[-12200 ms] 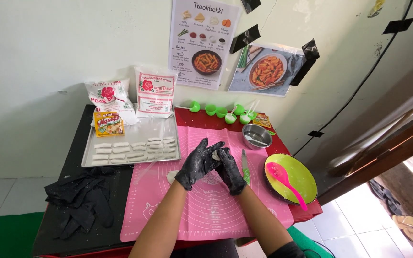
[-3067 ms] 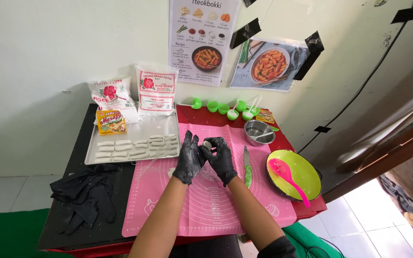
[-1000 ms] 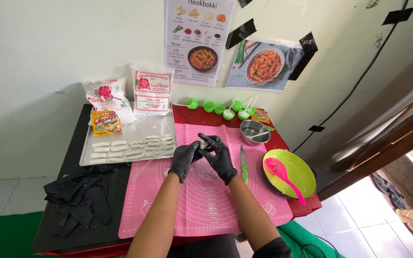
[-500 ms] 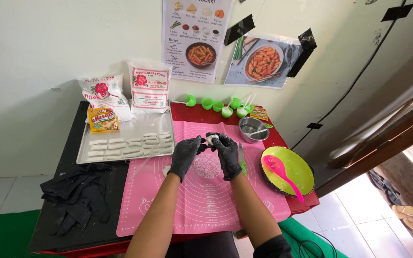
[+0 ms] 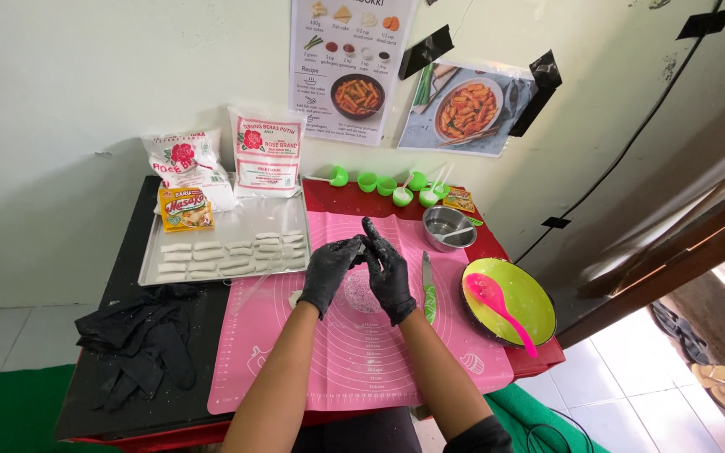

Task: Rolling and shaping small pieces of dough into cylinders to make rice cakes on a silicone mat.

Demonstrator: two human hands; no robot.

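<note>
Both hands wear black gloves and are held together above the pink silicone mat [image 5: 362,352]. Left hand [image 5: 329,270] and right hand [image 5: 389,273] meet at the fingertips, where a small piece of white dough [image 5: 361,248] is only partly visible between them. Left-hand fingers curl inward and pinch the dough; the right hand's fingers close on it from the other side, with its index finger sticking up. White flour dusts the gloves.

On the mat below the hands lies a floury patch, and a small white dough lump [image 5: 294,298] sits just left of the left wrist.

A metal tray [image 5: 154,267] stands at the mat's left edge, holding rows of short white dough sticks [image 5: 232,254]. A yellow seasoning packet [image 5: 185,209] lies at the tray's back corner; two white flour bags [image 5: 228,159] lean on the wall behind it.

Right of the hands, a green-handled knife [image 5: 428,289] lies on the mat. Beyond it sits a lime-green bowl [image 5: 524,289] with a pink spoon [image 5: 499,304] across it. A small steel bowl [image 5: 448,226] stands behind, near a row of green measuring cups [image 5: 388,183]. A heap of black gloves [image 5: 140,340] lies on the dark tabletop [image 5: 119,289], far left.
</note>
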